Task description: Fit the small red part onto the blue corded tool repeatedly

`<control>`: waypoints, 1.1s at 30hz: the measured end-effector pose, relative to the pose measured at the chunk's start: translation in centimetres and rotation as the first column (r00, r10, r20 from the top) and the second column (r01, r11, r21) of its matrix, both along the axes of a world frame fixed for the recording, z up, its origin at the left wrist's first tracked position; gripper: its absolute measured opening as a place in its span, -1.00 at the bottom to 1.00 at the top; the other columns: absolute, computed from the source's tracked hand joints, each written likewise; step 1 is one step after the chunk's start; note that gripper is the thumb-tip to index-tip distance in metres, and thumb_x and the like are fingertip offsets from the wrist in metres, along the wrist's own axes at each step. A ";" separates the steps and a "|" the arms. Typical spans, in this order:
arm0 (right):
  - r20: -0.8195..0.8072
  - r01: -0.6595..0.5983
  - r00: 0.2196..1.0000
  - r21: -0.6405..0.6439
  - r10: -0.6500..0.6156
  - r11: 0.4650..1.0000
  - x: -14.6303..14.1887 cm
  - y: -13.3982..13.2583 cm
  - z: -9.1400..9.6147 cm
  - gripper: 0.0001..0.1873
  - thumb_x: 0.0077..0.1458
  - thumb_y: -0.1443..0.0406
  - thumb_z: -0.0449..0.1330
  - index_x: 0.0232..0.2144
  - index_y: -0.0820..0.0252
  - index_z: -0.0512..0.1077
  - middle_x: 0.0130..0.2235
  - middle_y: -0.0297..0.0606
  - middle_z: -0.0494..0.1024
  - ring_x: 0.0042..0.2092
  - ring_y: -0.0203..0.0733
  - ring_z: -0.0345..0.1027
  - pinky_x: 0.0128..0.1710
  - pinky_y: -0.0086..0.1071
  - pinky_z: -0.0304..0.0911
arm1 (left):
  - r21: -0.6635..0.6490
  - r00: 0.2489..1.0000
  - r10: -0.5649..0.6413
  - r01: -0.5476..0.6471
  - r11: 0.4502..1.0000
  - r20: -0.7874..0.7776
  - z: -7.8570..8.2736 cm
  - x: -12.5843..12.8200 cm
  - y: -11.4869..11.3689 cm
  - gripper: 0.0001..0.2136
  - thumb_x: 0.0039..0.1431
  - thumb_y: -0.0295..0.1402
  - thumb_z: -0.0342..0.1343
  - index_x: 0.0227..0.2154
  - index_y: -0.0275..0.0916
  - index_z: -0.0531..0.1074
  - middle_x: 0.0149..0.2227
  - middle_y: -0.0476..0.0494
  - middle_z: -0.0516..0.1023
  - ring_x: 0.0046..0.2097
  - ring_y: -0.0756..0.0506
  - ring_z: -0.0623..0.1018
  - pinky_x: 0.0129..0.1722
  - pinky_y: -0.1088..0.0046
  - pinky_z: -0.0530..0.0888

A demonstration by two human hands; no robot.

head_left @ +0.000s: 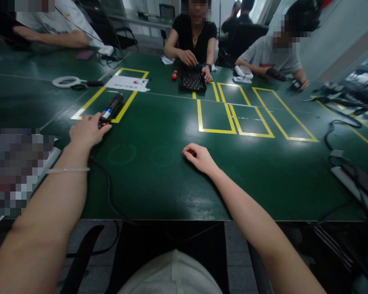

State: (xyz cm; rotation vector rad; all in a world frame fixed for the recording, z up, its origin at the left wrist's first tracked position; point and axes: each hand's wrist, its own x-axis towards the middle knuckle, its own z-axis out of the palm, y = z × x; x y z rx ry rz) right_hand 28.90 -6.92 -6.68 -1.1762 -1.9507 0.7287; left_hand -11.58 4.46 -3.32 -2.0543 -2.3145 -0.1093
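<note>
My left hand [87, 130] reaches out over the left part of the green table and is closed round the near end of a black cylindrical tool [111, 107]. The tool has a blue and white label and a bit of red by my fingers, and its far end points away from me. A black cable [107, 179] runs from below my left wrist towards the table's front edge; where it joins is hidden. My right hand [199, 157] rests on the table near the middle, fingers curled in to the thumb, with no object visible in it.
Yellow tape rectangles [217, 131] mark the green table [159, 188]. Beyond my left hand lie a white paper [127, 83] and a white ring with a dark handle [67, 82]. Opposite, a person [194, 38] handles a black tray [182, 83]. Cables [328, 134] lie at right.
</note>
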 end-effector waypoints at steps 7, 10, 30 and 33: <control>-0.011 -0.012 1.000 0.006 0.012 1.000 0.0 0.0 -0.1 -0.87 0.20 0.30 0.14 -0.34 0.18 0.48 -0.33 -0.28 0.56 -0.30 -0.23 0.41 -0.22 -0.38 0.27 | 0.150 0.999 0.004 0.002 0.989 -0.041 -0.4 0.0 -0.9 -0.40 0.38 0.03 -0.11 0.30 -0.27 0.22 0.22 -0.30 0.32 0.15 -0.31 0.40 0.14 0.03 0.34; -0.018 -0.012 1.000 0.008 0.012 1.000 -0.1 0.0 -0.2 -0.87 0.20 0.29 0.13 -0.34 0.18 0.48 -0.33 -0.28 0.56 -0.29 -0.23 0.42 -0.21 -0.37 0.28 | 0.218 0.998 0.005 0.009 0.976 -0.063 -0.2 0.8 -1.4 -0.48 0.35 -0.05 0.01 0.21 -0.31 0.30 0.20 -0.28 0.32 0.16 -0.26 0.35 0.17 0.14 0.31; 0.048 -0.022 0.999 0.002 0.022 1.000 -0.1 -0.1 0.2 -0.87 0.22 0.30 0.14 -0.33 0.17 0.48 -0.33 -0.28 0.56 -0.29 -0.22 0.40 -0.22 -0.36 0.27 | 0.245 0.992 0.076 -0.099 0.964 0.105 1.1 2.3 -2.2 -0.57 0.42 -0.12 -0.17 0.06 -0.35 0.37 0.10 -0.21 0.38 0.06 -0.21 0.35 0.11 0.16 0.30; 0.050 -0.019 0.999 0.002 0.019 1.000 -0.2 -0.1 0.2 -0.88 0.22 0.30 0.15 -0.33 0.17 0.48 -0.33 -0.28 0.56 -0.29 -0.22 0.41 -0.22 -0.36 0.26 | 0.236 0.942 -0.026 -0.057 0.970 0.334 1.7 3.9 -2.3 -0.62 0.40 -0.16 -0.07 0.08 -0.33 0.35 -0.03 -0.13 0.51 -0.06 -0.10 0.46 0.05 0.26 0.40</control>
